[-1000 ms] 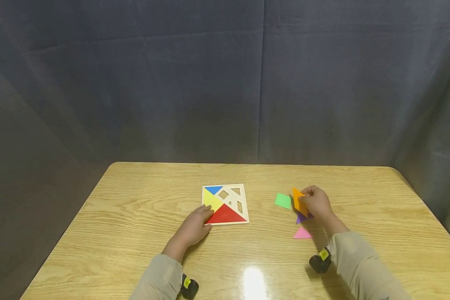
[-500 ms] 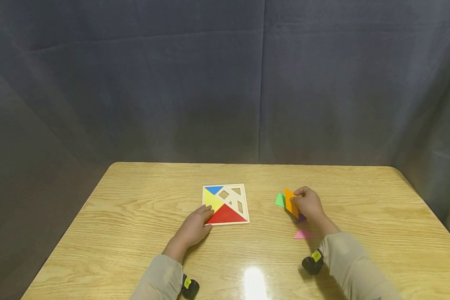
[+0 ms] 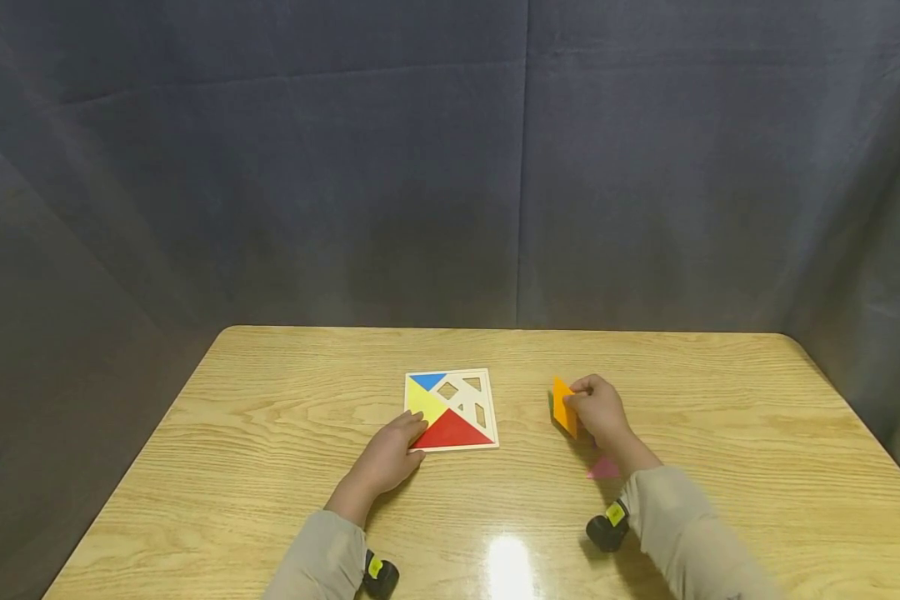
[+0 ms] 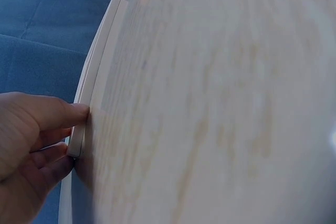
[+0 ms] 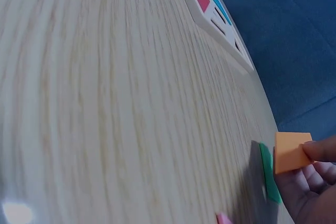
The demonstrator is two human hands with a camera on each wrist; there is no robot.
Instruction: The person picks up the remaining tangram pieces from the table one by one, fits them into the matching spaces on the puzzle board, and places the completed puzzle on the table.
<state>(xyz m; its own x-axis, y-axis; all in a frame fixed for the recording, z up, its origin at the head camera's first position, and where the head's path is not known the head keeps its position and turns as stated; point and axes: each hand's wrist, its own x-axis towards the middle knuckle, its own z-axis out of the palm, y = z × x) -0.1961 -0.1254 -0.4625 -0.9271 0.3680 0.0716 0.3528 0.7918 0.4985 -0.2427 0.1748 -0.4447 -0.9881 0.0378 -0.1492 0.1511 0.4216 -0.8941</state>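
Note:
My left hand (image 3: 386, 454) holds the near left corner of a tangram board (image 3: 461, 445), with the thumb at the near edge. A blue triangle (image 3: 427, 380), a yellow triangle (image 3: 422, 400) and a red triangle (image 3: 452, 430) lie in it, beside several cut-out holes. In the left wrist view the board (image 4: 100, 51) shows edge-on between thumb and fingers. My right hand (image 3: 602, 414) pinches an orange tangram piece (image 3: 565, 408), tilted steeply above the table. The green tangram piece (image 5: 269, 174) lies behind it, largely hidden in the head view.
A pink triangle (image 3: 605, 468) lies on the wooden table (image 3: 270, 417) below the right wrist. The purple piece is hidden behind the right hand. Dark cloth (image 3: 420, 183) hangs behind the table. Each wrist wears a black camera (image 3: 607, 532).
My right hand has moved left with the orange piece, across the green piece, which it now mostly covers. The purple piece has gone out of sight behind the hand. My left hand stays put.

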